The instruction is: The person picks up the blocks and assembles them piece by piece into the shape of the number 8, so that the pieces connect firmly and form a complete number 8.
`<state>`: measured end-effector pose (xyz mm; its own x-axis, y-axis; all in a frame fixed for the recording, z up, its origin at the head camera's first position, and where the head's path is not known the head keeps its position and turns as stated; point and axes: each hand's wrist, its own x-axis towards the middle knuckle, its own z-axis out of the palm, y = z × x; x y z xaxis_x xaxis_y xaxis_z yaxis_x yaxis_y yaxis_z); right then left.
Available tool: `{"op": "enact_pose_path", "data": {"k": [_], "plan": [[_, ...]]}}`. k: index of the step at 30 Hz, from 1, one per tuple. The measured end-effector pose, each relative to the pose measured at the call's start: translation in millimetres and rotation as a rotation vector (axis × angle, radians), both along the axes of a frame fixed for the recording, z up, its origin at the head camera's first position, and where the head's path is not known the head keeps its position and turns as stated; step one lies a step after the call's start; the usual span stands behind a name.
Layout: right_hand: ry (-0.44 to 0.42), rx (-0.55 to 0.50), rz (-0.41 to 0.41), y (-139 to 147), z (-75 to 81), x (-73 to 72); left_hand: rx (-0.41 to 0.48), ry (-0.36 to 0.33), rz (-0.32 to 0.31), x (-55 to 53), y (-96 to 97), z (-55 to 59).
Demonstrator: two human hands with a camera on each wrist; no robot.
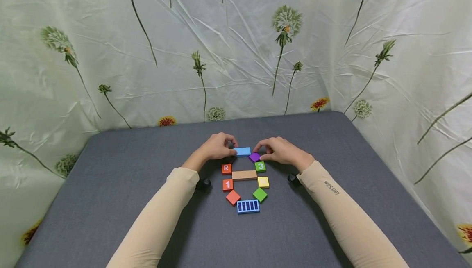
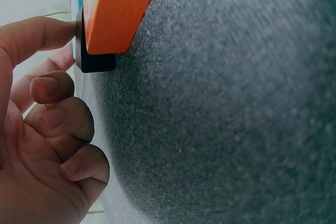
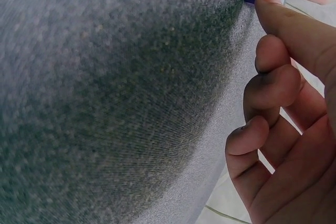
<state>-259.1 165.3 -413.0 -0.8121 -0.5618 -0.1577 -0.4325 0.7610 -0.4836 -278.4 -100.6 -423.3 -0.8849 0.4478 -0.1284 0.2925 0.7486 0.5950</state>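
Toy blocks lie in a ring with a crossbar. At its far left corner, my left hand (image 1: pixel 217 146) pinches a black block (image 2: pixel 98 62) with thumb and index finger; the other fingers are curled. Its fingertips are also close to the left end of a light blue block (image 1: pixel 243 152). My right hand (image 1: pixel 282 150) holds a purple block (image 1: pixel 254 157) between thumb and index finger at the far right corner. Its index fingertip is partly hidden in the right wrist view. Nearest these corners are the red R block (image 1: pixel 226 169) and green 3 block (image 1: pixel 260 166).
A tan plank (image 1: pixel 244 175) spans the ring's middle. Nearer me lie a red 1 block (image 1: pixel 227 185), a yellow block (image 1: pixel 263 182), an orange-red block (image 1: pixel 233 197), a green block (image 1: pixel 259 194) and a blue slotted block (image 1: pixel 248 206). A grey cloth (image 1: pixel 121 178) covers the table.
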Motion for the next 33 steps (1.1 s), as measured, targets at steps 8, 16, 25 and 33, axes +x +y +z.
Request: {"op": "enact_pose_path", "data": {"k": [8,16,25,33], "plan": [[0.005,0.002,0.005,-0.8,0.5,0.3,-0.006,0.000,-0.004,0.8,-2.3,1.7],[0.004,0.000,0.005,-0.1,-0.1,0.0,-0.012,-0.006,-0.003,-0.8,-3.4,-0.2],[0.003,-0.032,0.010,0.5,-0.7,0.6,0.000,0.008,-0.010,-0.6,-3.6,-1.6],[0.004,-0.039,0.016,0.9,-0.1,1.9,0.016,-0.002,-0.014,0.5,-4.4,-2.2]]}}
